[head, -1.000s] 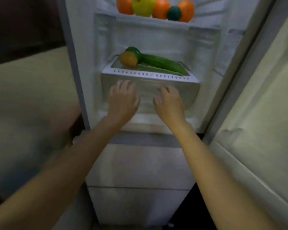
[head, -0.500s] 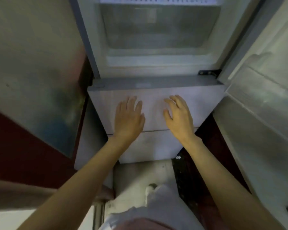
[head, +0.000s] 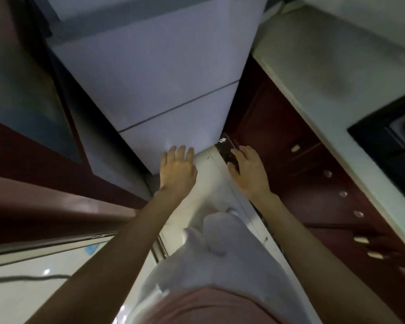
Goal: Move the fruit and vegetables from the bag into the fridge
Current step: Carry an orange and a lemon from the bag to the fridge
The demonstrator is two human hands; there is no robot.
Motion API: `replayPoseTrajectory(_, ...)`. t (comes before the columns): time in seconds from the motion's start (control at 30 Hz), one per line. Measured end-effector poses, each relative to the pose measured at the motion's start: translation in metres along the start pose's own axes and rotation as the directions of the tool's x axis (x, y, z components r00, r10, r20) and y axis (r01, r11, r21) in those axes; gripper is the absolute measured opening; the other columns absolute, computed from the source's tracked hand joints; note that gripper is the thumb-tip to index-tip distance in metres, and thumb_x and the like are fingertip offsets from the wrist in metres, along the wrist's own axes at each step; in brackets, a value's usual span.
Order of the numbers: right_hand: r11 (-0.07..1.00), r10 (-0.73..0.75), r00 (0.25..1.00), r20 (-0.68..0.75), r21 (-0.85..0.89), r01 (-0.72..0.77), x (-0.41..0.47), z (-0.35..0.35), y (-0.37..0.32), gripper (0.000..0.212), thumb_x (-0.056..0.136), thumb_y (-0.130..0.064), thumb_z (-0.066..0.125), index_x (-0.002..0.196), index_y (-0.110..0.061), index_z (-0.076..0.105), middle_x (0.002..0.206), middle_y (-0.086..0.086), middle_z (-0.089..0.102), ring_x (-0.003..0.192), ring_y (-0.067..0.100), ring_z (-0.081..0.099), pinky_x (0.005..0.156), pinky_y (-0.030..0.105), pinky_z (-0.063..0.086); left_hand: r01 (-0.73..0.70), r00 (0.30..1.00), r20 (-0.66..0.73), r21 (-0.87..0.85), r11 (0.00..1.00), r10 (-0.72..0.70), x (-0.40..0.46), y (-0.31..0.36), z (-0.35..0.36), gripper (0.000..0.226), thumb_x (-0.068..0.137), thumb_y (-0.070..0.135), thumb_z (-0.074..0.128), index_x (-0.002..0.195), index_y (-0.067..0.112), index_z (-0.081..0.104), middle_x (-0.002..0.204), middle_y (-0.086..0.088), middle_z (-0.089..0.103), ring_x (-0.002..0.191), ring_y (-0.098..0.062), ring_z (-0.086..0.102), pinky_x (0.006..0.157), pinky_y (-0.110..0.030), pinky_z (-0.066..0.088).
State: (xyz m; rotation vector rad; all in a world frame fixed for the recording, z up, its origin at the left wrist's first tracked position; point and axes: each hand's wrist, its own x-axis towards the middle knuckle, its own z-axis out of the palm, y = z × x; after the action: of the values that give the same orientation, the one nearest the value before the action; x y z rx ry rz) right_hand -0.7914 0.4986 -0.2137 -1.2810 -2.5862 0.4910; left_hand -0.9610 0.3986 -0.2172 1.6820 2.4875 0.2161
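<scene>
Fridge (head: pixel 150 73) fills the upper middle of the view, its 2 closed lower drawer fronts facing the camera. Red cabinets (head: pixel 313 171) stand right of it. Left hand (head: pixel 177 170) and right hand (head: pixel 250 171) hang low, fingers relaxed, holding nothing.

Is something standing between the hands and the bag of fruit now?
Cannot be judged: no bag or fruit is in view. Left hand and right hand hang open and empty before the fridge's lower drawers.

Both hands are reaching out empty below the fridge's (head: pixel 150 73) closed lower drawers, left hand (head: pixel 177 170) and right hand (head: pixel 250 173) with fingers relaxed.
</scene>
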Motion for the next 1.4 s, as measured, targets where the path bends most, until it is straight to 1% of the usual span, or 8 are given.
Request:
replayPoseTrajectory(0.33, 0.925, 0.372, 0.925, -0.072, 0.112, -0.364, -0.137, -0.027, 0.065, 0.041, 0.092, -0.019, 0.057, 0.127, 0.001, 0.053, 0.13, 0.025, 0.05, 0.124, 0.037, 0.043, 0.106, 0.042, 0.035, -0.295, 0.938, 0.188, -0.003, 0.956, 0.29, -0.055, 0.109, 0.028, 0.049, 0.095, 0.032, 0.04, 0.141, 0.014, 0.035, 0.146, -0.011, 0.036, 0.133, -0.032, 0.031, 0.109, -0.045, 0.025)
replayPoseTrajectory(0.43, 0.879, 0.475, 0.869, -0.14, 0.126, -0.461, -0.195, -0.039, 0.093, 0.039, 0.089, -0.017, 0.06, 0.123, 0.003, 0.056, 0.124, 0.026, 0.054, 0.118, 0.04, 0.048, 0.102, 0.047, 0.04, -0.403, 0.89, 0.225, -0.017, 0.915, 0.396, -0.077, 0.16, 0.038, 0.048, 0.096, 0.031, 0.04, 0.14, 0.014, 0.036, 0.146, -0.01, 0.037, 0.134, -0.031, 0.031, 0.109, -0.043, 0.023)
replayPoseTrajectory(0.63, 0.749, 0.661, 0.719, -0.215, 0.144, -0.646, -0.334, -0.061, 0.151, 0.039, 0.088, -0.018, 0.061, 0.121, 0.001, 0.058, 0.123, 0.025, 0.057, 0.117, 0.04, 0.049, 0.104, 0.047, 0.04, -0.625, 0.745, 0.247, -0.068, 0.778, 0.62, -0.151, 0.282, 0.06, 0.043, 0.09, 0.027, 0.051, 0.13, 0.011, 0.05, 0.131, -0.011, 0.052, 0.12, -0.032, 0.045, 0.099, -0.044, 0.036)
replayPoseTrajectory(0.77, 0.664, 0.743, 0.631, -0.224, 0.125, -0.737, -0.43, -0.081, 0.187, 0.043, 0.088, -0.03, 0.045, 0.119, -0.004, 0.061, 0.114, 0.017, 0.062, 0.109, 0.036, 0.054, 0.099, 0.045, 0.042, -0.766, 0.595, 0.241, -0.121, 0.632, 0.767, -0.215, 0.367, 0.074, 0.038, 0.082, 0.022, 0.063, 0.119, 0.009, 0.06, 0.118, -0.011, 0.061, 0.109, -0.035, 0.054, 0.09, -0.045, 0.043)
replayPoseTrajectory(0.9, 0.54, 0.822, 0.485, -0.298, 0.138, -0.831, -0.515, -0.104, 0.213, 0.035, 0.085, -0.022, 0.058, 0.111, 0.0, 0.063, 0.101, 0.017, 0.065, 0.099, 0.039, 0.057, 0.095, 0.046, 0.046, -0.87, 0.431, 0.234, -0.15, 0.47, 0.872, -0.274, 0.443, 0.088, 0.036, 0.077, 0.021, 0.07, 0.111, 0.008, 0.065, 0.108, -0.012, 0.065, 0.1, -0.034, 0.059, 0.083, -0.046, 0.048)
replayPoseTrajectory(1.0, 0.429, 0.862, 0.345, -0.372, 0.169, -0.887, -0.572, -0.114, 0.224, 0.03, 0.08, -0.014, 0.068, 0.105, 0.002, 0.065, 0.095, 0.018, 0.067, 0.094, 0.039, 0.06, 0.092, 0.046, 0.048, -0.915, 0.311, 0.257, -0.178, 0.361, 0.915, -0.313, 0.497, 0.097, 0.037, 0.082, 0.023, 0.064, 0.116, 0.008, 0.062, 0.115, -0.012, 0.063, 0.106, -0.034, 0.056, 0.089, -0.046, 0.044)
replayPoseTrajectory(1.2, 0.148, 0.925, 0.025, -0.379, 0.299, -0.943, -0.669, -0.126, 0.244, 0.033, 0.084, -0.018, 0.065, 0.11, 0.001, 0.064, 0.104, 0.019, 0.066, 0.104, 0.04, 0.058, 0.095, 0.047, 0.047, -0.973, 0.019, 0.277, -0.216, 0.082, 0.961, -0.38, 0.6, 0.114, 0.044, 0.094, 0.032, 0.044, 0.135, 0.017, 0.045, 0.137, -0.005, 0.048, 0.126, -0.027, 0.039, 0.103, -0.042, 0.032)
replayPoseTrajectory(1.4, -0.008, 0.874, -0.166, -0.457, 0.329, -0.944, -0.736, -0.163, 0.29, 0.031, 0.084, -0.016, 0.066, 0.109, 0.002, 0.064, 0.105, 0.019, 0.066, 0.101, 0.037, 0.06, 0.099, 0.044, 0.043, -0.96, -0.222, 0.225, -0.223, -0.171, 0.949, -0.426, 0.707, 0.131, 0.044, 0.094, 0.034, 0.044, 0.134, 0.018, 0.045, 0.135, -0.004, 0.049, 0.125, -0.026, 0.04, 0.103, -0.043, 0.033)
